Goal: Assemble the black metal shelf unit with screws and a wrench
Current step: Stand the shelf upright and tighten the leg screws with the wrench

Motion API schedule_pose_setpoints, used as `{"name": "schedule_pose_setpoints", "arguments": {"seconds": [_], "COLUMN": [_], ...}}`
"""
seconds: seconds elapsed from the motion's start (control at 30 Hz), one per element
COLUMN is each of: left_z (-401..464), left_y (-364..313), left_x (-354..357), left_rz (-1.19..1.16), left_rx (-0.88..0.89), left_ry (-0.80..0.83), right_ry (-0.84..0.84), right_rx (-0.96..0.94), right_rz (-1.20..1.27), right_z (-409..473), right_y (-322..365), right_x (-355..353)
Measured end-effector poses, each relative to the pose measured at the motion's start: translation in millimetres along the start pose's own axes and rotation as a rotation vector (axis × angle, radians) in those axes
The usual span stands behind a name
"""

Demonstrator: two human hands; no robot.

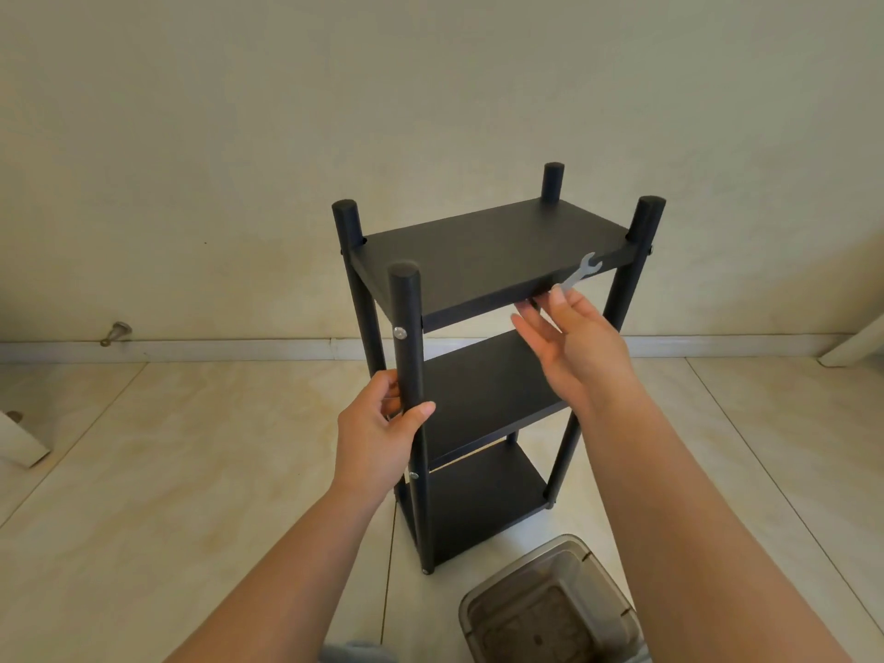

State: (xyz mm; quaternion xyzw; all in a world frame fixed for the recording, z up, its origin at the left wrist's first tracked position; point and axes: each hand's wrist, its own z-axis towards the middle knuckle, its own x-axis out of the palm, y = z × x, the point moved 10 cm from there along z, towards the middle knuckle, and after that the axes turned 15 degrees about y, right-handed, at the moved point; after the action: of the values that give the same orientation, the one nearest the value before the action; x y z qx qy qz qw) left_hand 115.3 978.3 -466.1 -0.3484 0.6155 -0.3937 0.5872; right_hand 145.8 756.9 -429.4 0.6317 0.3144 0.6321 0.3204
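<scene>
The black shelf unit (483, 260) stands upright on the tiled floor, three shelves between four round posts. My left hand (378, 433) grips the near left post (406, 327) below a silver screw head (400, 333). My right hand (569, 337) pinches a small flat silver wrench (581, 272) by its lower end, in front of the top shelf's front edge; the wrench's open jaw points up and to the right. Another screw (414, 476) shows lower on the same post.
A clear plastic container (550, 610) sits on the floor just in front of the shelf, at the bottom right. A wall with a baseboard runs behind. A metal door stop (117, 333) sticks out at the left wall base. White furniture legs (19, 437) stand at far left.
</scene>
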Motion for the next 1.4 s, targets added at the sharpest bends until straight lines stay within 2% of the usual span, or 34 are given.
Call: {"name": "schedule_pose_setpoints", "arguments": {"seconds": [0.1, 0.23, 0.5, 0.57, 0.67, 0.73, 0.83, 0.93, 1.03, 1.23, 1.33, 1.4], "left_z": [1.7, 4.5, 3.8, 4.4, 5.8, 6.6, 9.8, 13.8, 11.5, 4.9, -2.1, -10.0], "left_y": [4.5, 9.5, 28.8, 35.3, 44.1, 51.0, 61.1, 66.0, 59.0, -13.3, -18.7, -17.8], "left_x": [-0.6, -3.9, -50.1, -61.2, -73.3, -78.7, -78.7, -66.3, -36.5, 27.0, 42.5, 44.9], "left_rz": [0.003, 0.0, 0.112, 0.129, 0.085, 0.023, -0.029, -0.097, -0.154, 0.189, 0.272, 0.257], "left_rx": [-0.009, -0.023, -0.133, -0.184, -0.25, -0.294, -0.325, -0.305, -0.279, -0.027, -0.043, -0.065], "left_ry": [0.01, -0.013, -0.334, -0.397, -0.48, -0.532, -0.557, -0.523, -0.424, -0.135, 0.047, 0.108], "right_ry": [0.111, 0.145, 0.249, 0.161, -0.207, -0.386, -0.411, -0.308, -0.28, -0.082, 0.052, 0.148], "right_rx": [-0.042, -0.038, 0.089, 0.113, 0.06, -0.022, -0.097, -0.027, 0.004, 0.062, 0.102, 0.119], "right_rz": [0.097, 0.077, -0.159, -0.399, -0.912, -1.132, -1.249, -1.265, -1.305, -1.227, -1.126, -1.078], "right_z": [1.4, -1.0, -6.9, -10.5, -23.3, -34.5, -39.7, -35.4, -38.0, -47.8, -52.4, -55.7], "right_y": [5.3, 4.0, -9.5, -5.9, 22.3, 40.0, 46.9, 34.5, 28.6, 5.9, -10.5, -19.3], "right_x": [15.2, 22.5, 34.3, 19.8, -22.6, -35.2, -35.1, -31.2, -24.4, 6.6, 26.6, 41.2]}}
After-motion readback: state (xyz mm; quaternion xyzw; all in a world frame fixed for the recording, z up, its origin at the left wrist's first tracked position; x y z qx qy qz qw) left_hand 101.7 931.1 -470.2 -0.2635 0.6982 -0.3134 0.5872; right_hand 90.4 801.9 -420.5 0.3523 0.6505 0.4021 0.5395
